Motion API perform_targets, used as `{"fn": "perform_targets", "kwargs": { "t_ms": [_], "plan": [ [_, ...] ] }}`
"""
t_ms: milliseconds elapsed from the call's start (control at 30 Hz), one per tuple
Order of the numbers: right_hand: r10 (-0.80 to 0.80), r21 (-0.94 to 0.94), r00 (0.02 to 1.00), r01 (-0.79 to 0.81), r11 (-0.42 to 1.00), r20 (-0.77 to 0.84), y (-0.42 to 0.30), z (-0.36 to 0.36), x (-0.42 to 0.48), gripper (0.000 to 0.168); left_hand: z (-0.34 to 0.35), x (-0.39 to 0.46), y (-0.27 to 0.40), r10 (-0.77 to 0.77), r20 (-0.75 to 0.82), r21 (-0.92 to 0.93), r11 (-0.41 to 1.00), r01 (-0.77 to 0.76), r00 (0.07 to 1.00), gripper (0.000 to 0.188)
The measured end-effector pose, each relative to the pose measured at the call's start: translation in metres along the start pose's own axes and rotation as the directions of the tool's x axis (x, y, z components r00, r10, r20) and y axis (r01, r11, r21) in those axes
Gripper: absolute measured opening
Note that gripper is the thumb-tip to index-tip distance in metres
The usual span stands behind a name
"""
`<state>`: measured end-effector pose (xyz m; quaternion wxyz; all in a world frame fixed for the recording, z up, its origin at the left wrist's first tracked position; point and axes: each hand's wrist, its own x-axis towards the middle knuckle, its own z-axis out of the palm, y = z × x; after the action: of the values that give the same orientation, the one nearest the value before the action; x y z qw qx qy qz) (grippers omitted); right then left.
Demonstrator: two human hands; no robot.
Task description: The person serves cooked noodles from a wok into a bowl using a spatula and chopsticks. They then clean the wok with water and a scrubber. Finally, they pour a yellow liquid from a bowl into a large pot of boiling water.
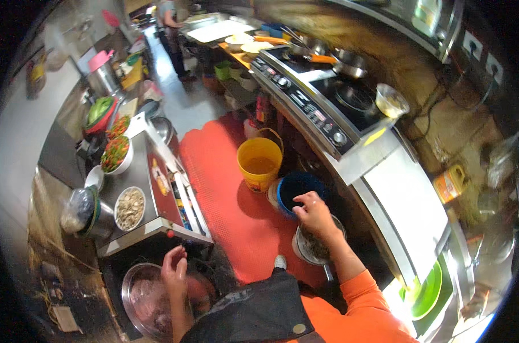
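My left hand (175, 268), loosely curled with nothing visible in it, is over the rim side of a large metal bowl (141, 296) holding pinkish contents I cannot make out. My right hand (315, 214) is held in the air with bent fingers, thumb and forefinger a little apart, and no object shows in it. Below and behind it on the floor stands a blue bucket (287, 193). A metal pot or strainer (306, 248) with a handle is partly hidden by my right forearm. A yellow bucket (259, 165) with liquid inside stands farther off.
At left, a steel counter (141, 169) bears a white bowl of sliced mushrooms (130, 209) and a bowl of cut peppers (114, 154). An induction cooktop (304, 100) with pans runs along the right. A red mat (216, 171) covers the floor; a person (171, 38) stands far back.
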<state>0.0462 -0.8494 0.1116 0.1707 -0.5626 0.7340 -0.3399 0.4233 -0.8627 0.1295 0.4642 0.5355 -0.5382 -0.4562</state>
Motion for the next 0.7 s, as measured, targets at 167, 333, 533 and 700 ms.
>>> {"fn": "perform_targets", "kwargs": {
  "t_ms": [167, 333, 533, 700],
  "plan": [
    [0.231, 0.021, 0.946, -0.232, 0.972, -0.229, 0.086, -0.073, -0.030, 0.023, 0.084, 0.055, 0.025, -0.004, 0.222, 0.072, 0.997, -0.012, 0.975, 0.028],
    [0.436, 0.050, 0.824, -0.450, 0.892, -0.361, 0.099, -0.122, -0.034, 0.025, 0.128, 0.081, 0.010, -0.120, 0.328, 0.051, 0.993, 0.109, 0.937, 0.036],
    [0.532, 0.064, 0.779, -0.544, 0.837, -0.331, 0.108, -0.107, -0.070, 0.025, 0.180, 0.117, 0.010, -0.142, 0.518, 0.032, 0.989, 0.147, 0.844, 0.035],
    [0.574, 0.053, 0.692, -0.618, 0.785, -0.438, 0.089, -0.131, -0.073, 0.025, 0.188, 0.142, 0.025, -0.032, 0.554, 0.012, 0.999, 0.031, 0.832, 0.038]
  ]
}}
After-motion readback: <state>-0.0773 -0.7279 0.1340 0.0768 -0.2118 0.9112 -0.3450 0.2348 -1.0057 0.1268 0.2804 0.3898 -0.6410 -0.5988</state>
